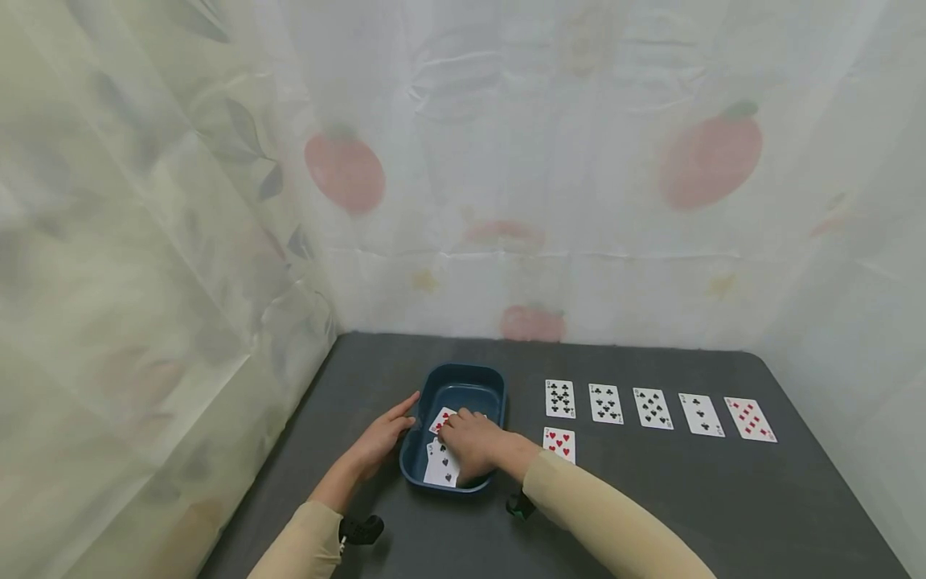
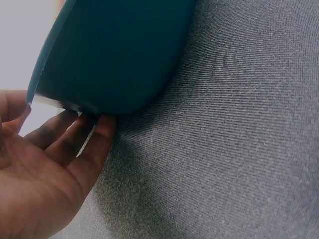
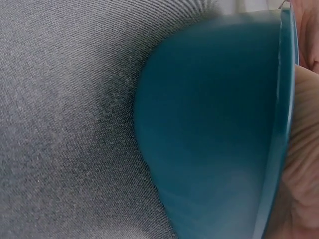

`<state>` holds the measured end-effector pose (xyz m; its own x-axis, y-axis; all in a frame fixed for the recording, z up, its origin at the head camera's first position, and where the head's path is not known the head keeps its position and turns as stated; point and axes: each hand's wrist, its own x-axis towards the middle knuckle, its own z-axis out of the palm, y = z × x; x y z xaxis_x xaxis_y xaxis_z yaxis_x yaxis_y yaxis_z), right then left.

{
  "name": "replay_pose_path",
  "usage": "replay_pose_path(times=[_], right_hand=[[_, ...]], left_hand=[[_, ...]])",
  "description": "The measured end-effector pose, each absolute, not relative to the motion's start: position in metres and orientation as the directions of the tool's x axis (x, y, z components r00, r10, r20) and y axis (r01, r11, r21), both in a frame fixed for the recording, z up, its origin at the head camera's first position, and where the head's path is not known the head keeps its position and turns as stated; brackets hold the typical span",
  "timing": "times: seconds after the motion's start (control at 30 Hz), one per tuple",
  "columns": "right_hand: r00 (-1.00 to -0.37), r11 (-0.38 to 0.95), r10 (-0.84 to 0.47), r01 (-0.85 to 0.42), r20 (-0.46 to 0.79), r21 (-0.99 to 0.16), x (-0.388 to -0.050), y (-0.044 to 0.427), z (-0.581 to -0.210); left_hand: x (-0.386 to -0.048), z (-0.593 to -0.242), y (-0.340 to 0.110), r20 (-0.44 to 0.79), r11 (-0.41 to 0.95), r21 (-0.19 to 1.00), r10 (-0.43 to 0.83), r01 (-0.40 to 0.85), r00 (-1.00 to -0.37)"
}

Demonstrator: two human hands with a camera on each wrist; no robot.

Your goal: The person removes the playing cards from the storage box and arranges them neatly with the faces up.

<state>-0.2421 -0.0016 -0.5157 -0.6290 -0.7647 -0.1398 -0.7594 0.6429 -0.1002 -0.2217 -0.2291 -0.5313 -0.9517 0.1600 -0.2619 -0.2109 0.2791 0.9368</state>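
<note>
We list one blue tray (image 1: 463, 394) on a dark table (image 1: 767, 515); inside, playing cards (image 1: 443, 466), partly under the right hand (image 1: 473, 444), whose grip we cannot tell. Left hand (image 1: 376, 442): fingers spread, touching the tray's left side. Right of it, we count a face-up row of five cards (image 1: 653, 408).

Head view as clock face: thin white curtain (image 1: 535, 161) fills 12, faded red fruit prints (image 1: 346, 173) at 10–11 and 2, horizontal crease (image 1: 637, 256) below them. Side curtain (image 1: 145, 281) at 9, yellowish, wrinkled, grey leaf prints (image 1: 271, 183). Paler curtain (image 1: 861, 241) at 3. Dark grey table (image 1: 731, 507) at 6, far corners rounded, far edge against the back curtain; fine ribbed surface in wrist views. Light soft, diffuse.
</note>
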Motion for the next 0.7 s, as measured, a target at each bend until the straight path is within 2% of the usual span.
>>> replay_pose_path(times=[0.27,0.7], right_hand=[[-0.620,0.625,-0.780,-0.773,-0.078,-0.107,-0.248,0.005,-0.510],[-0.664,0.648,-0.746,-0.743,0.059,-0.166,-0.266,0.049,-0.480]], left_hand=[[-0.222,-0.531,-0.229,-0.269,0.275,0.936,0.162,-0.219,-0.949],[-0.227,-0.534,-0.227,-0.289,0.280,0.928,0.133,-0.244,-0.948]])
